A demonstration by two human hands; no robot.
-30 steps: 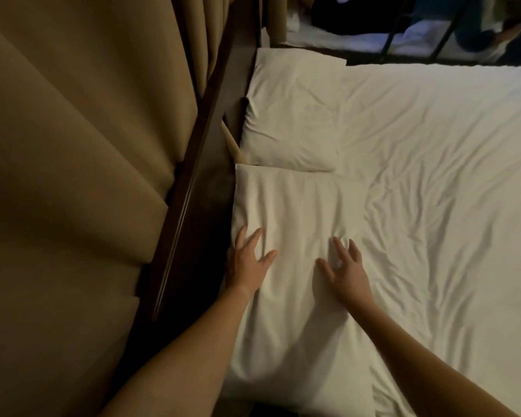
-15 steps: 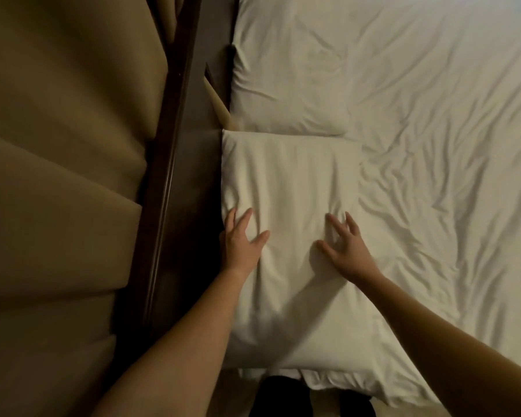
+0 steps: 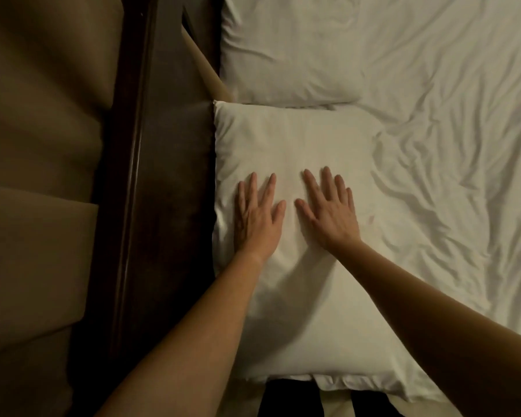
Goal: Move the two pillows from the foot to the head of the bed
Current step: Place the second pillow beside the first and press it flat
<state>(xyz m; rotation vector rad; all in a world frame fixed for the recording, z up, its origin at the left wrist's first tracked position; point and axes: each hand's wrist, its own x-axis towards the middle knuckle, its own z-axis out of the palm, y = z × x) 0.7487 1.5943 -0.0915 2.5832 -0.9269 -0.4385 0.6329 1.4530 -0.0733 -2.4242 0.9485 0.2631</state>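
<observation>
Pressing near pillow [image 3: 298, 145] flat: left hand [image 3: 257, 218], right hand [image 3: 331, 212] spread, palms down, likely settling it against dark headboard [image 3: 169, 176]. Second pillow [image 3: 286, 49] beyond, edges touching, both on bed [image 3: 448, 145].

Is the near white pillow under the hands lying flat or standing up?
Lying flat. The near white pillow shows its broad face upward on the sheet, and both open palms, left hand and right hand, rest on it.

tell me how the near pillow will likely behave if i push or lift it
The near pillow is probably soft and floppy: it dimples around the left hand and right hand. It likely sags if lifted by one edge. On the wrinkled sheet it may drag rather than glide.
</observation>
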